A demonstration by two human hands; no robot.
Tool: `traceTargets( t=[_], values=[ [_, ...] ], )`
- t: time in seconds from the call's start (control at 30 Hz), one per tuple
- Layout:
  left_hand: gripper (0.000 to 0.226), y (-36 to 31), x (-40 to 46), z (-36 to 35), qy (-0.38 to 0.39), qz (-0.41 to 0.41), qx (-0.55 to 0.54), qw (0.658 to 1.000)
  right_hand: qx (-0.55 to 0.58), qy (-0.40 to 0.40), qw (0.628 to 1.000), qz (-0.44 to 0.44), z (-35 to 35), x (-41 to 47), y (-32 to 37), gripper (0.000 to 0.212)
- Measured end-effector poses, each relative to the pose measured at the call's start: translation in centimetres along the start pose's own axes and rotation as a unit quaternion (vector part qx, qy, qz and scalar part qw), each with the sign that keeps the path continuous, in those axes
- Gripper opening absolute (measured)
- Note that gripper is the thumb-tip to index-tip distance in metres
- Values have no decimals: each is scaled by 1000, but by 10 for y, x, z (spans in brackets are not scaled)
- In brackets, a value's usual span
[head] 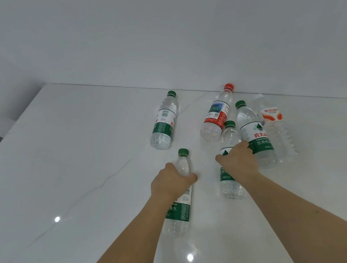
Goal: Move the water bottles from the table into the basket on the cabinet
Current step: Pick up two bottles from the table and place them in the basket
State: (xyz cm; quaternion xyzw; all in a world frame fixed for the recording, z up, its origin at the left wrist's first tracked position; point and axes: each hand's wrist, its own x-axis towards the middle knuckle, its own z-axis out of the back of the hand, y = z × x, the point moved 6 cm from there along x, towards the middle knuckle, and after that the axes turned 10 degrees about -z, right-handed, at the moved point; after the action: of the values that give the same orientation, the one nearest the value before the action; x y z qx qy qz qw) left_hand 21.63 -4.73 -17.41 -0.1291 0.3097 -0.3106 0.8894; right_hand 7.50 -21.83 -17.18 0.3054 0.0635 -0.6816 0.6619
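Six water bottles lie on their sides on the white surface (67, 160), so each can be taken by closing around its body from above. Nearest, the left hand (170, 183) curls around the upper body of a green-capped bottle (180, 203) at 6 o'clock. Just beyond, at 4 o'clock, the right hand (237, 159) wraps a second green-capped bottle (231, 180) at mid-label, touching its neighbour, a third green-capped bottle (255, 133). Farther, a white-capped bottle (276, 127) lies at 3 o'clock, a red-capped bottle (217, 115) at 1 o'clock, and a lone green-capped bottle (164, 121) at 11 o'clock. Basket and cabinet lie out of view.
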Motion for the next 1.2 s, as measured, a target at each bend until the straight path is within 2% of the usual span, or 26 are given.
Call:
traceTargets(
  t=[0.2,0.33,0.47,0.63,0.83,0.97,1.1,1.2],
  values=[
    [59,-4,-12,13,-7,1,-33,999,119,36,992,-33,2,-22,-16,75],
    [51,-19,-39,49,-58,-24,-123,990,224,27,974,-21,36,-51,-13,68],
    [52,-41,-88,104,-131,-57,-193,971,327,39,942,64,86,-107,1,59],
    [53,-53,-177,169,-237,-102,-214,942,402,60,900,160,145,-191,24,75],
    [64,-34,-272,228,-344,-109,-278,890,461,91,842,265,190,-287,53,60],
    [62,-18,-316,277,-380,-128,-260,878,468,93,815,328,205,-340,79,60],
    [60,10,-346,329,-396,-139,-232,877,471,85,808,345,206,-383,117,57],
    [59,43,-362,362,-403,-143,-228,875,496,88,788,354,195,-420,148,58]
  ],
)
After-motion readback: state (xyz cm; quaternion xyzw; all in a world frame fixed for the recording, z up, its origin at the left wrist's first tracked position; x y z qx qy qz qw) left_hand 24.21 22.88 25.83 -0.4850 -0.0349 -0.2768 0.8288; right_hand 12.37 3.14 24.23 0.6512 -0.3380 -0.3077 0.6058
